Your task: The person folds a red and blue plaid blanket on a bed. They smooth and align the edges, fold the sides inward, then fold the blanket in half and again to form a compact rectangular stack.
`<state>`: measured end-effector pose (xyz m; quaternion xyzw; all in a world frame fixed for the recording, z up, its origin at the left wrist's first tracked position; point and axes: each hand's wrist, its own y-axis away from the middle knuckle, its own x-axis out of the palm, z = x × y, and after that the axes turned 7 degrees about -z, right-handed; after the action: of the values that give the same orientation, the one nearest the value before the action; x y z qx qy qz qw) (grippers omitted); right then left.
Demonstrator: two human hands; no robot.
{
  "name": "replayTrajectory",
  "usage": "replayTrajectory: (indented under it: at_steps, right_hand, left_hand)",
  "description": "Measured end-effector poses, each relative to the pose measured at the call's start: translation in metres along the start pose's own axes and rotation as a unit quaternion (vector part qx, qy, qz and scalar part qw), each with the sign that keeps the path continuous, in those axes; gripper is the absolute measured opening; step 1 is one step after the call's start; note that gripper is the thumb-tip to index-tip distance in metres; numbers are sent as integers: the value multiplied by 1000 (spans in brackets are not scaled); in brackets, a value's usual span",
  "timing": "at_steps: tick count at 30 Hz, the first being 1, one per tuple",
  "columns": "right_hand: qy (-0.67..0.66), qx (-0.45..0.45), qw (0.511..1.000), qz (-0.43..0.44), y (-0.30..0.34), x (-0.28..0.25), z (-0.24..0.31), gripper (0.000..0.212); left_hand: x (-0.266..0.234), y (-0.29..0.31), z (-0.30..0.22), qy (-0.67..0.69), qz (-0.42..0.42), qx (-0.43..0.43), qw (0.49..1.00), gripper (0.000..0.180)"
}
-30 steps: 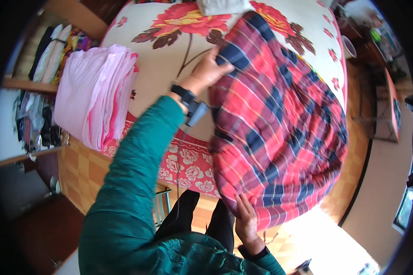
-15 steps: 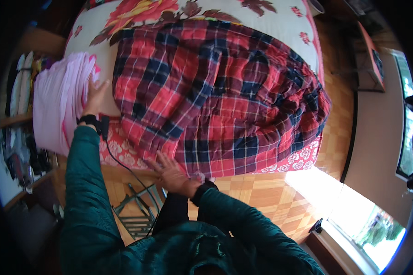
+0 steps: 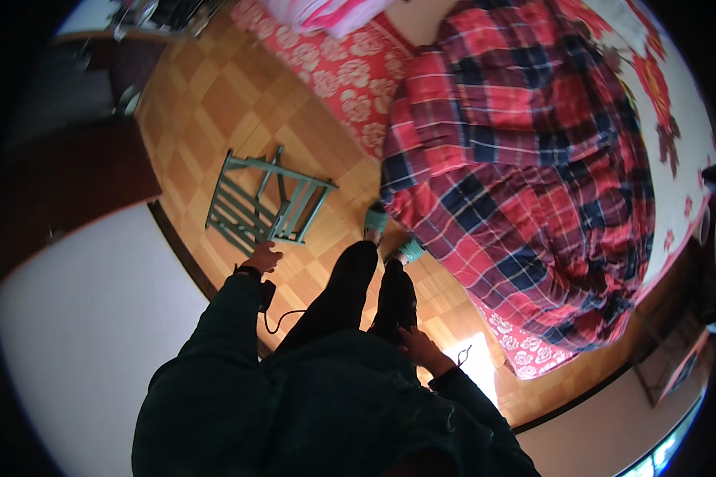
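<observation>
My left hand (image 3: pixel 263 257) hangs over the floor with its fingers loosely apart and nothing in them. In the picture it overlaps the near corner of a green slatted folding stool (image 3: pixel 243 208); whether it touches the stool I cannot tell. My right hand (image 3: pixel 423 350) is down beside my right thigh, fingers loose and nothing visible in them. To the right, a red and navy plaid blanket (image 3: pixel 525 151) lies rumpled over the bed, clear of both hands. A folded pink cloth (image 3: pixel 326 14) shows partly at the top edge.
The bed's red floral side (image 3: pixel 338 75) borders the parquet floor (image 3: pixel 203 95). Green slippers (image 3: pixel 376 216) are on my feet by the bed. A white panel (image 3: pixel 95 310) and a dark brown piece of furniture (image 3: pixel 71 203) stand at the left. A cable (image 3: pixel 274 327) trails from my left wrist.
My view has turned left, away from the bed. My left hand has left the pink folded cloth and is by the stool. My right hand has come off the plaid blanket to my thigh.
</observation>
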<state>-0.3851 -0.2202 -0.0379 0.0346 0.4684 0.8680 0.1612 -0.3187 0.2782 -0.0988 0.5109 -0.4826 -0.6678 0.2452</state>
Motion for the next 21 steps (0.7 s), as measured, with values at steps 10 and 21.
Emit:
replayTrajectory:
  at_steps: [10, 21]
  right_hand:
    - [70, 38, 997, -20, -5, 85, -13, 79]
    - [151, 123, 977, -91, 76, 154, -71, 79]
  left_hand:
    - [29, -97, 29, -129, -208, 192, 950, 83]
    - [44, -113, 19, -211, -335, 44, 917, 74]
